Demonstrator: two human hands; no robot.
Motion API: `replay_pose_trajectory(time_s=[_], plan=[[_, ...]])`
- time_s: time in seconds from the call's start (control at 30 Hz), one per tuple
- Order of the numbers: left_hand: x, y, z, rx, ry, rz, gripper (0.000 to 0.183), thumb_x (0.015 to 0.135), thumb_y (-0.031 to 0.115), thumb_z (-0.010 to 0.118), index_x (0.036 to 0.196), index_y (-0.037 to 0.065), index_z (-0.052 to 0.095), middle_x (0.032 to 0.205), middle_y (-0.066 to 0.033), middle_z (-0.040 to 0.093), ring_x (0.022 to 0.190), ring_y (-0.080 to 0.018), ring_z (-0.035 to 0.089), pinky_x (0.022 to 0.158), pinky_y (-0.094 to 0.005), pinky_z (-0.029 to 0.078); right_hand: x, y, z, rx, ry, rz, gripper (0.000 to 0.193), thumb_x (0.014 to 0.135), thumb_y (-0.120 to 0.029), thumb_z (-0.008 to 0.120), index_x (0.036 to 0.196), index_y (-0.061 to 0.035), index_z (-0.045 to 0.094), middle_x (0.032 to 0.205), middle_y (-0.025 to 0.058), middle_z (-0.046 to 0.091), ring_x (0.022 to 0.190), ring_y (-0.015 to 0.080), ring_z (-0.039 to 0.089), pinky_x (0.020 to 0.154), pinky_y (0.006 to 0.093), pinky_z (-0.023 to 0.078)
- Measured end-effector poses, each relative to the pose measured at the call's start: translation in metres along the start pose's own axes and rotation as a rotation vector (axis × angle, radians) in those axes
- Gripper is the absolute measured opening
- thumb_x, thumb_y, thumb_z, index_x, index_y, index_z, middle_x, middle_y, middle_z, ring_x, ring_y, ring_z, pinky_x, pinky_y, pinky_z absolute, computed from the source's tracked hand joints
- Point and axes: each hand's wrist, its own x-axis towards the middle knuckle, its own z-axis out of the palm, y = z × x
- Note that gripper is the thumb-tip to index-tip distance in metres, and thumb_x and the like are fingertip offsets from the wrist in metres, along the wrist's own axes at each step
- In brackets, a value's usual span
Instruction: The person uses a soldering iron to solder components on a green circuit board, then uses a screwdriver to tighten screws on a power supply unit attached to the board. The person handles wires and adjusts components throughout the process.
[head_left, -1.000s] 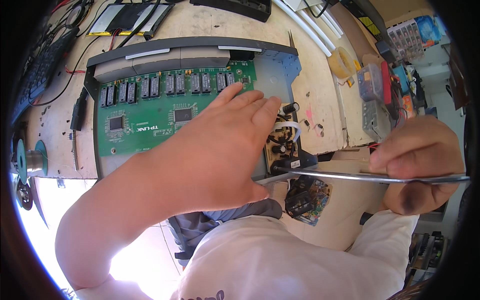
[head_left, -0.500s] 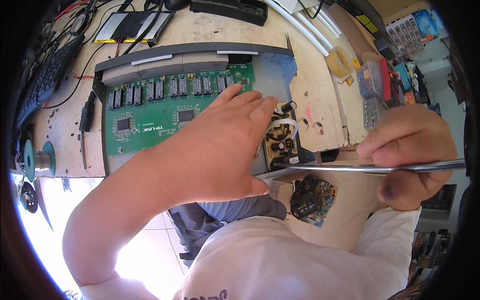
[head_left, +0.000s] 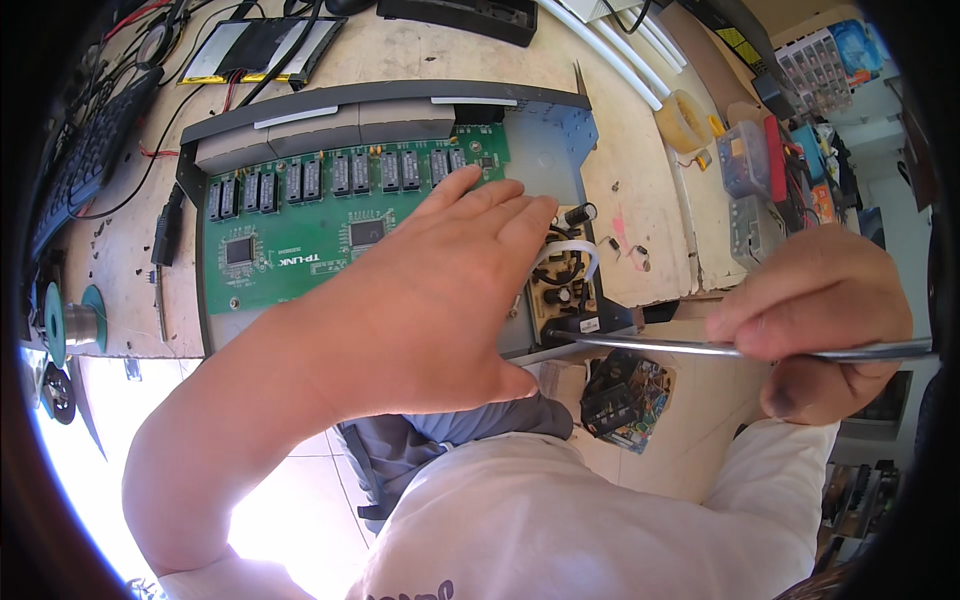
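Observation:
My left hand (head_left: 440,280) lies flat, fingers stretched out, over the right part of a green circuit board (head_left: 290,270). The board carries rows of black parts and sits in an open grey metal case (head_left: 545,160). My right hand (head_left: 820,320) pinches the long shiny shaft of a screwdriver (head_left: 660,346); its handle does not show. The shaft runs leftward to its tip at the near corner of a small tan power board (head_left: 565,275) in the case. A white cable (head_left: 580,246) loops over that board. My left hand hides part of both boards.
A solder spool (head_left: 75,320), a black keyboard (head_left: 85,165) and a flat battery pack (head_left: 265,50) lie left and behind. Toward the right are a yellowish cup (head_left: 683,120) and clear plastic boxes (head_left: 745,160). Scrap circuit boards (head_left: 630,400) sit below the bench edge.
The case has shifted slightly to the left. My right fingers and the near end of the shaft have dropped a little, while the tip stays at the same corner. My left hand keeps its place.

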Motion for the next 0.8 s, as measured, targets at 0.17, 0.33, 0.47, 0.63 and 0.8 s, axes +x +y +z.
replay_pose_trajectory(time_s=[0.17,0.33,0.47,0.63,0.8], plan=[[-0.002,-0.002,0.002,0.008,0.031,0.027,0.108,0.066,0.033,0.092,0.149,-0.006,0.035,0.147,-0.0258,0.048,0.145,-0.0376,0.039,0.128,-0.0475,0.021,0.003,0.004,-0.002,0.038,-0.066,-0.043,0.032,0.083,-0.021,0.082,0.098,0.0026,0.068,0.098,0.0216,0.073,0.071,0.0261,0.074,0.06,0.0332,0.06],[0.001,-0.002,0.002,-0.005,0.027,0.042,0.108,0.065,0.031,0.092,0.149,-0.005,0.035,0.146,-0.0255,0.048,0.144,-0.0377,0.04,0.127,-0.0488,0.022,0.004,0.008,0.005,0.02,0.014,-0.062,0.026,0.085,-0.017,0.078,0.097,0.0033,0.068,0.097,0.0224,0.072,0.07,0.0278,0.074,0.06,0.0335,0.061],[-0.002,-0.005,0.005,-0.006,0.043,0.023,0.107,0.065,0.031,0.092,0.149,-0.005,0.036,0.146,-0.0254,0.048,0.144,-0.0382,0.04,0.127,-0.0489,0.022,0.004,0.013,0.007,0.085,0.015,-0.025,0.025,0.087,-0.019,0.075,0.097,0.0035,0.069,0.094,0.0223,0.072,0.07,0.0284,0.073,0.061,0.0345,0.061],[-0.001,-0.002,0.002,-0.009,0.031,0.034,0.107,0.065,0.031,0.092,0.149,-0.005,0.036,0.146,-0.0254,0.048,0.143,-0.0389,0.04,0.127,-0.0493,0.022,0.004,0.017,0.022,0.06,0.215,-0.051,0.026,0.088,-0.022,0.075,0.092,0.0025,0.07,0.088,0.0205,0.073,0.068,0.0263,0.073,0.062,0.0336,0.061],[0.002,-0.002,0.003,0.009,0.037,0.043,0.108,0.065,0.031,0.092,0.15,-0.004,0.036,0.146,-0.0255,0.048,0.143,-0.0394,0.04,0.127,-0.0493,0.022,0.0,0.013,0.01,0.075,0.061,-0.035,0.029,0.087,-0.023,0.078,0.094,0.0035,0.07,0.095,0.022,0.073,0.07,0.0268,0.072,0.061,0.033,0.06]])
